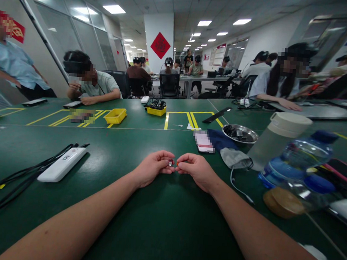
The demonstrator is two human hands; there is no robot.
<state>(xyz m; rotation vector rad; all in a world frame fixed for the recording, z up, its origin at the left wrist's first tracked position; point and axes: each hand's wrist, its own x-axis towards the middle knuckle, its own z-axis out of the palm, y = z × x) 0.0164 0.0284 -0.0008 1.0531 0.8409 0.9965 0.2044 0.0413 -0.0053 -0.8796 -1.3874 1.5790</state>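
Both my hands rest on the green table [154, 224], fingertips meeting in the middle. My left hand [154, 166] pinches a tiny dark part [171, 163] between thumb and fingers. My right hand [195, 168] is closed in a pinch on a tiny orange-tipped piece [177, 162] that touches the dark part. Both pieces are too small to name.
A white power bank [62, 164] with black cables lies at left. A metal bowl [239, 132], a phone [204, 142], grey cloth, a white-lidded jar [276, 138] and water bottles [300, 156] crowd the right. Yellow bins [115, 116] and seated people are across the table.
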